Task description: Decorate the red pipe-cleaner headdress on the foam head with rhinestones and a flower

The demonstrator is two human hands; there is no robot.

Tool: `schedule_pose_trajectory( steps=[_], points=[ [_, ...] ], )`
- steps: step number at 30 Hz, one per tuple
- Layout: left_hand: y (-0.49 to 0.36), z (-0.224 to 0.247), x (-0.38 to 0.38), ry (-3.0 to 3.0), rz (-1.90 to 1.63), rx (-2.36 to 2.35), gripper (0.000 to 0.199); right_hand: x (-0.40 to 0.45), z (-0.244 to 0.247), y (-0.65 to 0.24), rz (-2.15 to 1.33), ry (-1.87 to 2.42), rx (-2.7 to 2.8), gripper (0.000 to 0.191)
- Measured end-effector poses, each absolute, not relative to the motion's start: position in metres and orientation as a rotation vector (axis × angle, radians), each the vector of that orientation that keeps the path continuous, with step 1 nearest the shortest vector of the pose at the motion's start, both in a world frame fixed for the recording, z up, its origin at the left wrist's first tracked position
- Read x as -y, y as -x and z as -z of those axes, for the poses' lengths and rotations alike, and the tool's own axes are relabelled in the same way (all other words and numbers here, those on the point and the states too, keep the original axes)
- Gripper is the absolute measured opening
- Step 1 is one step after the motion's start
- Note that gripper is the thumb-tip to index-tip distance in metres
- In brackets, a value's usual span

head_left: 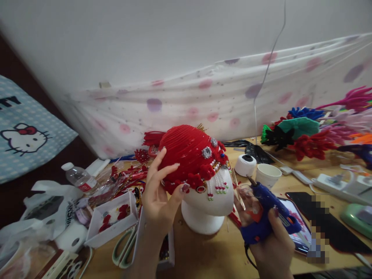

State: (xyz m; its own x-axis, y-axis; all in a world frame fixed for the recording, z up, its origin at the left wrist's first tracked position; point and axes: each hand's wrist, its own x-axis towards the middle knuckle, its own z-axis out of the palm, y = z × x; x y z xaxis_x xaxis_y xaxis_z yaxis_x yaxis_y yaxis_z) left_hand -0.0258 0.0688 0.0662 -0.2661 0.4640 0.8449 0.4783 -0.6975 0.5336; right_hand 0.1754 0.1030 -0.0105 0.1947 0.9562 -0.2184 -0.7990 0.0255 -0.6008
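Wall: we are facing a pale wall, with a spotted sheet hanging across its lower part.
Table: we are working at a wooden table, which is holding everything below.
Flowers: we are seeing a many-coloured heap of them lying at the far right.
Head form: this white form is standing upright at the middle of the table, facing right.
Cap: the red, pleated cap is sitting on the head form, its lower edge carrying red flower trim.
Left hand: we are resting it against the near left side of the cap, fingers spreading apart, thumb lying near the trim; we cannot tell whether the thumb is pinching anything.
Right hand: we are wrapping it around the glue gun, fingers closing on the handle.
Glue gun: this blue tool is pointing up and left, just beside the head form.
Phone: it is lying behind the right hand, its screen glowing.
Box: a white one is holding red pieces at the left.
Bottle: it is leaning behind the box.
Scissors: their pale handles are showing beside the left forearm.
Cup: it is standing beside the spool.
Tweezers: they are slanting near the right fingers; we cannot tell whether we are gripping them.
Beads: strings are dangling from the cap.
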Motion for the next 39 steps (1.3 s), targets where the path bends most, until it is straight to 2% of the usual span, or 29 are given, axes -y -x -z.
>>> schedule_pose_trajectory(
  steps=[2, 5, 20, 24, 39],
  points=[
    [0.0234, -0.0658, -0.0671, 1.885, 2.130, 1.214, 0.024, -0.1026, 0.0107, -0.1758, -1.393, 0.679, 0.290, 0.042],
    [0.0185, -0.0657, -0.0659, 1.870, 2.066, 1.251, 0.019, -0.1020, 0.0123, -0.1769, -1.402, 0.659, 0.341, 0.042],
    [0.0183, -0.0635, -0.0673, 1.804, 2.059, 1.270, 0.022, -0.1027, 0.0189, -0.1785, -1.412, 0.652, 0.355, 0.038],
    [0.0181, -0.0639, -0.0686, 1.808, 2.009, 1.261, 0.022, -0.1021, 0.0197, -0.1781, -1.389, 0.629, 0.392, 0.032],
    [0.0160, -0.0654, -0.0678, 1.756, 1.943, 1.276, 0.017, -0.1015, 0.0158, -0.1761, -1.385, 0.661, 0.326, 0.044]
  ],
)
